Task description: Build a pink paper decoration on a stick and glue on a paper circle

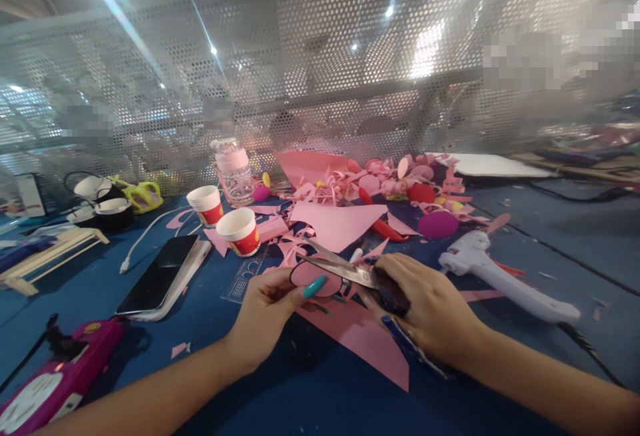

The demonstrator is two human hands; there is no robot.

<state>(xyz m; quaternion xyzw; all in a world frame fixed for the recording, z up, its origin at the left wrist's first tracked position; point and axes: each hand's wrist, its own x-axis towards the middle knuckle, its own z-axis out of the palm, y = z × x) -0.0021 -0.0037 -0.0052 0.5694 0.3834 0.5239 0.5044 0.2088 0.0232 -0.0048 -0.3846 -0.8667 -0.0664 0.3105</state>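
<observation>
Between the thumb and fingers of my left hand (273,309) is a rounded piece of pink paper (305,277) with a dark outline. My right hand (430,306) grips dark-handled scissors (345,268), their blades parted and crossing the upper edge of that paper. A blue pen-like item (407,339) also sticks out beneath the right hand; how it is held is hidden. Below both hands lies a larger pink sheet (370,346). A clear stencil ruler (243,279) shows just behind my left hand.
Pink scraps (325,186) pile up ahead, with a purple disc (439,225) nearby. A white glue gun (505,276) lies right. Left are paper cups (239,231), a phone (160,273) and a magenta power strip (65,373). A perforated metal partition (325,63) stands behind.
</observation>
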